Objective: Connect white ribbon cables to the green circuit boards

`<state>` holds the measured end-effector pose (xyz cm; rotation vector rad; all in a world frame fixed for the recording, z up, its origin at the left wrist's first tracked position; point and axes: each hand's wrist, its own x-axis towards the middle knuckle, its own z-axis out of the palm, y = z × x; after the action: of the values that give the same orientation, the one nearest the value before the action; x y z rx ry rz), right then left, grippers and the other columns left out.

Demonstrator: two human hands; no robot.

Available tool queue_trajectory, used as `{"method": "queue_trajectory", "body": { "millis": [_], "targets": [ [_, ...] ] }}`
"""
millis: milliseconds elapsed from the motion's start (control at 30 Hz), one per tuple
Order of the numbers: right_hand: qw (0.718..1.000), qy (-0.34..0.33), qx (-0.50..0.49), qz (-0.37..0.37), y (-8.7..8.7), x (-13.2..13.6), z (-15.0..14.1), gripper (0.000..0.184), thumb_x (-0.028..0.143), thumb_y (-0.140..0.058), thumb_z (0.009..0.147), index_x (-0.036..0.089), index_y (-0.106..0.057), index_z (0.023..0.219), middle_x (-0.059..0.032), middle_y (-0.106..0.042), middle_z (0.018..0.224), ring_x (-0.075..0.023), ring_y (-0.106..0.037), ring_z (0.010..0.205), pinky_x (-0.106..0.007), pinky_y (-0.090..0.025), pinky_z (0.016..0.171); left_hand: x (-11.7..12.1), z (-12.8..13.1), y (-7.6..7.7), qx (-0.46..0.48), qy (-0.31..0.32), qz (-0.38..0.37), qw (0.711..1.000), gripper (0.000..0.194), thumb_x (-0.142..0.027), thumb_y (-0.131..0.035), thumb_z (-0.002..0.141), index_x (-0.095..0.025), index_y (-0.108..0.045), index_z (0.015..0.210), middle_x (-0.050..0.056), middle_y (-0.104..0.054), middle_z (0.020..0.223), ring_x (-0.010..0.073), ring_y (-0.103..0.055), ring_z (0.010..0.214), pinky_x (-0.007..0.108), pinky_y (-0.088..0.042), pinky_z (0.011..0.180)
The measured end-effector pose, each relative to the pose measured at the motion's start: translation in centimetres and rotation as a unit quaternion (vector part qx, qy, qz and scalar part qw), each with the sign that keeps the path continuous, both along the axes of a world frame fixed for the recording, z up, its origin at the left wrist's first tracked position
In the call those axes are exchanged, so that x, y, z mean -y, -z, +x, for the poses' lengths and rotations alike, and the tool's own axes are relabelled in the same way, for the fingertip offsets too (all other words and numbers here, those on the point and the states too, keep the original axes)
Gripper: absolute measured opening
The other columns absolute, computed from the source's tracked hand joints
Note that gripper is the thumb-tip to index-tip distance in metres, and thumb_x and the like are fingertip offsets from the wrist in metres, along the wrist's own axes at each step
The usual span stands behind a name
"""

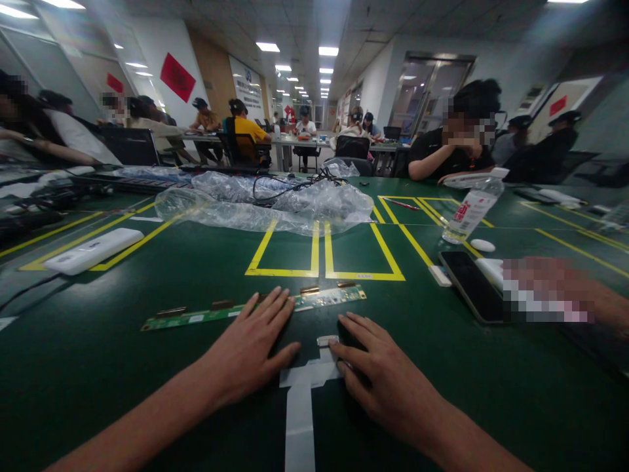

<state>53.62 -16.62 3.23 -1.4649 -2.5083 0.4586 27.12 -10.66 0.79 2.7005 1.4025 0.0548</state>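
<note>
My left hand (253, 344) lies flat with its fingers stretched out, the fingertips resting over the middle of a long, narrow green circuit board (334, 298). The board lies slightly slanted on the table, and my fingers hide part of it. My right hand (381, 360) is open to the right, its fingers extended low over the table. One of its fingers touches a small whitish piece (327, 341) at the top of a white strip (299, 419) that looks like tape. A crosswise white piece (302, 375) overlaps this strip between my hands.
Crumpled clear plastic wrap (275, 200) with black cables lies across the far table. A white power-bank-like device (95, 251) sits left. To the right are a black phone (472, 285), a water bottle (472, 210) and another person's blurred hand (550, 288). Yellow tape (280, 271) marks the green tabletop.
</note>
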Motion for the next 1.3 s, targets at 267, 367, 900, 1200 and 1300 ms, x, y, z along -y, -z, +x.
{"method": "queue_trajectory", "body": {
  "millis": [267,367,900,1200,1300],
  "targets": [
    [1.000,-0.014,-0.017,0.000,0.5,0.1,-0.3,0.045,0.029,-0.051,0.093,0.026,-0.055,0.138,-0.0088,-0.040,0.154,-0.0271,-0.030,0.144,-0.052,-0.026,0.116,2.0,1.7,-0.6,0.038,0.085,-0.012,0.996,0.068,-0.056,-0.035,0.099,-0.022,-0.020,0.156,0.007,-0.016,0.160,0.0269,-0.019,0.148,0.050,-0.022,0.120],
    [1.000,-0.013,-0.014,0.001,0.5,0.1,-0.6,0.049,0.029,-0.051,0.092,0.024,-0.053,0.140,-0.0094,-0.039,0.154,-0.0280,-0.031,0.143,-0.053,-0.026,0.116,1.6,1.8,-0.3,0.046,0.086,0.001,0.995,0.061,-0.048,-0.039,0.100,-0.021,-0.028,0.154,0.007,-0.024,0.158,0.0263,-0.025,0.146,0.050,-0.028,0.118],
    [0.999,-0.011,-0.006,0.034,0.8,0.3,-0.9,0.051,0.027,-0.054,0.089,0.024,-0.053,0.140,-0.0120,-0.043,0.151,-0.0303,-0.036,0.140,-0.053,-0.032,0.113,0.5,2.8,-1.7,0.114,0.053,-0.025,0.992,0.037,-0.031,-0.058,0.093,-0.026,-0.063,0.129,0.003,-0.056,0.140,0.0257,-0.047,0.134,0.047,-0.040,0.112],
    [0.999,-0.017,-0.026,0.040,0.7,0.0,-0.6,0.050,0.026,-0.054,0.090,0.023,-0.053,0.139,-0.0119,-0.045,0.149,-0.0299,-0.038,0.139,-0.054,-0.035,0.112,0.6,3.4,-1.5,0.099,0.054,0.025,0.993,0.027,-0.026,-0.058,0.094,-0.025,-0.069,0.119,0.002,-0.063,0.131,0.0272,-0.056,0.126,0.048,-0.048,0.105],
    [0.997,-0.014,-0.059,0.039,0.4,-0.1,-0.3,0.044,0.027,-0.050,0.094,0.024,-0.056,0.137,-0.0091,-0.049,0.147,-0.0254,-0.044,0.135,-0.050,-0.039,0.111,0.7,3.5,-1.4,0.092,0.059,0.037,0.993,0.027,-0.026,-0.056,0.095,-0.024,-0.068,0.119,0.003,-0.063,0.131,0.0277,-0.057,0.125,0.048,-0.049,0.103]
  ]
}}
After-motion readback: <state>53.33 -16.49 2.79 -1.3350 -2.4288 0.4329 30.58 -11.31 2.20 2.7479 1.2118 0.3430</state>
